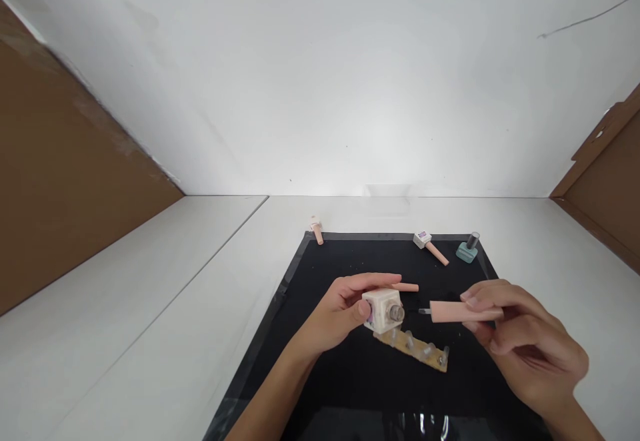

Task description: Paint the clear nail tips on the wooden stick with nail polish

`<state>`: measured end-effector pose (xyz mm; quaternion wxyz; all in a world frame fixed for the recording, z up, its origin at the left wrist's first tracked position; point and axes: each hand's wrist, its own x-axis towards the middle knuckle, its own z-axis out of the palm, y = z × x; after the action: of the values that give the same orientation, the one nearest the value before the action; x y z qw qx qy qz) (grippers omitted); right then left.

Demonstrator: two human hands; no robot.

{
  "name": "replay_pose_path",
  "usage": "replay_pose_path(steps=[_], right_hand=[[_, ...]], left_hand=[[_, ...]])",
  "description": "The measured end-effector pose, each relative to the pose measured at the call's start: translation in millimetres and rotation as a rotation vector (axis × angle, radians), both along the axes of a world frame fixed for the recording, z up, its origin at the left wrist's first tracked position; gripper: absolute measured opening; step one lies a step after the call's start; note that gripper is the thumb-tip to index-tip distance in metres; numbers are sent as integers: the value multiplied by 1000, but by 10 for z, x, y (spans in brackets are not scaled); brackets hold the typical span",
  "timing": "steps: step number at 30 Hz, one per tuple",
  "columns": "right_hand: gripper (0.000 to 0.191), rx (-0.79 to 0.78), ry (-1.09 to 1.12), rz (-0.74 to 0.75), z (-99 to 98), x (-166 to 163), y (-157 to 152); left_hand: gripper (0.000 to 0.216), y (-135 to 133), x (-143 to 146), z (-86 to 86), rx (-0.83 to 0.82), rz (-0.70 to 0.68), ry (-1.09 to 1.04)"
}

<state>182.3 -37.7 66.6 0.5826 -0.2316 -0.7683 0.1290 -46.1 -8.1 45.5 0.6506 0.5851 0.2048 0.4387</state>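
Note:
My left hand (pixel 337 311) grips a small white square nail polish bottle (pixel 383 309), tilted so its open neck points right. My right hand (pixel 520 337) pinches the pink cap (pixel 463 311), whose thin brush tip points left toward the bottle's neck, a short gap away. Both hands hover over a black mat (pixel 360 374). Just below the bottle lies a wooden strip (pixel 415 349) carrying several clear nail tips. A pink stick-shaped cap (pixel 407 287) shows behind the bottle.
At the mat's far edge lie a pink-capped bottle (pixel 316 229) on the left, another white bottle with pink cap (pixel 429 246) and a teal bottle with silver cap (pixel 468 249) on the right. White tabletop surrounds the mat; brown cardboard panels stand at both sides.

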Motion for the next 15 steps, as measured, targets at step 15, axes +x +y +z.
replay_pose_path(steps=[15], right_hand=[[33,37,-26,15,13,19,18]], left_hand=[[40,9,23,9,-19,34,42]])
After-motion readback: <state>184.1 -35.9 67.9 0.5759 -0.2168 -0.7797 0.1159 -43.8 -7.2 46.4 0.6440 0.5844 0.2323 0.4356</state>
